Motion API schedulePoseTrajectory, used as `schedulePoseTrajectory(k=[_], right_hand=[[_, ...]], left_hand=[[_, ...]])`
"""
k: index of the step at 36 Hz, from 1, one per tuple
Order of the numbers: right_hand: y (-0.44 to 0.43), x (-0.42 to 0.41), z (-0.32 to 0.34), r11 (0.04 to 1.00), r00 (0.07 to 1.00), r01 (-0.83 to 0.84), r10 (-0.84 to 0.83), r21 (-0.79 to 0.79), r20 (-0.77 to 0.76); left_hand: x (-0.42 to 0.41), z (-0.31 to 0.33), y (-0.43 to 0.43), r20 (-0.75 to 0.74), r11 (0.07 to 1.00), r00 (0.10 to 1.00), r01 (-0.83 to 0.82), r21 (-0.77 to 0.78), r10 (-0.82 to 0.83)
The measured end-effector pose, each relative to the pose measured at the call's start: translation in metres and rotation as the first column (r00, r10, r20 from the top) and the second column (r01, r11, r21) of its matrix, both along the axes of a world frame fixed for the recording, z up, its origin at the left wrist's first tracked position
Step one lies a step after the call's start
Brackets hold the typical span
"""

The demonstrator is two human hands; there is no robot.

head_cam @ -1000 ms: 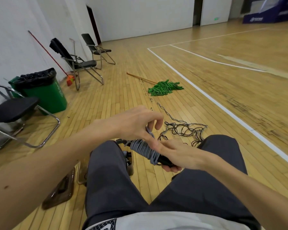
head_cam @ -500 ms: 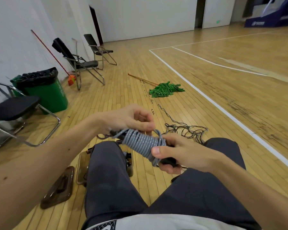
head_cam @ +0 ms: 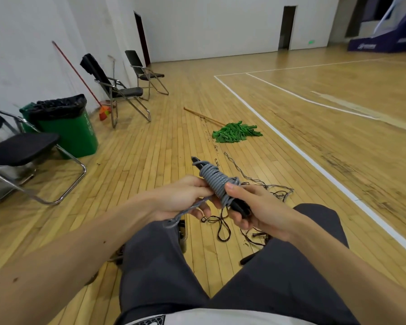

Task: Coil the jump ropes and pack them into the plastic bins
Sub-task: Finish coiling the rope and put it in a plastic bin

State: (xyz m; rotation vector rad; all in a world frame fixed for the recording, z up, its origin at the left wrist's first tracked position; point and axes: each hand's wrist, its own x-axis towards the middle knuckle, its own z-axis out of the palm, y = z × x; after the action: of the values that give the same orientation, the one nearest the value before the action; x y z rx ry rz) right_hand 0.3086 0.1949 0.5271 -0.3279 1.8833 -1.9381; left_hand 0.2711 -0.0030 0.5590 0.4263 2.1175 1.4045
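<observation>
**Grey rope wound tight on its handles, gripped in both hands**

A person sits with knees apart in dark grey trousers (head_cam: 291, 277), arms reaching forward over the lap. Between the knees both hands hold the grey jump rope (head_cam: 217, 181), which is wound in close turns around its black handles and tilts up and away to the left. The right hand (head_cam: 258, 207) has its fingers curled round the lower end of the handles, with the thumb laid on the grey turns. The left hand (head_cam: 183, 198) is closed on the loose grey tail beside the bundle – the short end hangs below the palm, over the left thigh.

On the wooden floor just past the hands lies a tangle of dark ropes (head_cam: 275, 192), uncoiled, with one strand trailing away up the boards. Farther on a green mop (head_cam: 234, 133) lies flat, near a white court line (head_cam: 291, 141).

To the left a black folding chair (head_cam: 21, 151) stands beside a green waste bin (head_cam: 68, 132) lined with a black bag. Behind them a red broom (head_cam: 80, 78) leans on the white wall, next to a second chair (head_cam: 120, 92) and a third chair (head_cam: 145, 72). A dark doorway (head_cam: 287, 26) opens in the far wall.
</observation>
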Motion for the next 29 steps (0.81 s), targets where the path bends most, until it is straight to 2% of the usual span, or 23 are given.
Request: schedulePoseTrajectory(k=[9,11,13,15,17,19,21,26,29], right_hand=[[-0.012,-0.01,-0.005,0.976,0.993,0.06,-0.037,0.21,-0.113],[-0.016,-0.013,-0.005,0.966,0.988,0.071,-0.033,0.25,-0.153],[-0.022,-0.017,-0.005,0.937,0.968,0.125,-0.043,0.327,-0.247],[-0.026,-0.024,-0.006,0.855,0.919,0.241,-0.048,0.459,-0.392],[-0.029,-0.033,-0.006,0.729,0.868,0.354,-0.023,0.586,-0.497],[-0.033,-0.041,-0.004,0.614,0.84,0.412,0.03,0.673,-0.542],[-0.04,-0.05,-0.003,0.539,0.828,0.426,0.09,0.726,-0.553],[-0.064,-0.073,-0.009,0.411,0.782,0.426,0.281,0.806,-0.556],[-0.083,-0.087,-0.012,0.282,0.735,0.473,0.396,0.835,-0.55]], left_hand=[[-0.006,0.0,-0.011,-0.016,0.957,0.994,0.096,-0.273,-0.105],[-0.008,-0.001,-0.013,-0.013,0.963,0.998,0.061,-0.262,-0.067],[-0.011,-0.004,-0.016,0.065,0.989,0.997,-0.026,-0.147,0.035],[-0.015,-0.005,-0.018,0.19,0.992,0.974,-0.124,-0.007,0.123],[-0.02,-0.005,-0.02,0.311,0.97,0.937,-0.208,0.126,0.16],[-0.025,-0.005,-0.022,0.436,0.902,0.875,-0.345,0.259,0.21],[-0.031,-0.004,-0.021,0.517,0.822,0.814,-0.47,0.32,0.264],[-0.046,-0.007,-0.025,0.453,0.827,0.832,-0.478,0.296,0.318],[-0.065,-0.014,-0.039,0.456,0.817,0.823,-0.497,0.293,0.337]])
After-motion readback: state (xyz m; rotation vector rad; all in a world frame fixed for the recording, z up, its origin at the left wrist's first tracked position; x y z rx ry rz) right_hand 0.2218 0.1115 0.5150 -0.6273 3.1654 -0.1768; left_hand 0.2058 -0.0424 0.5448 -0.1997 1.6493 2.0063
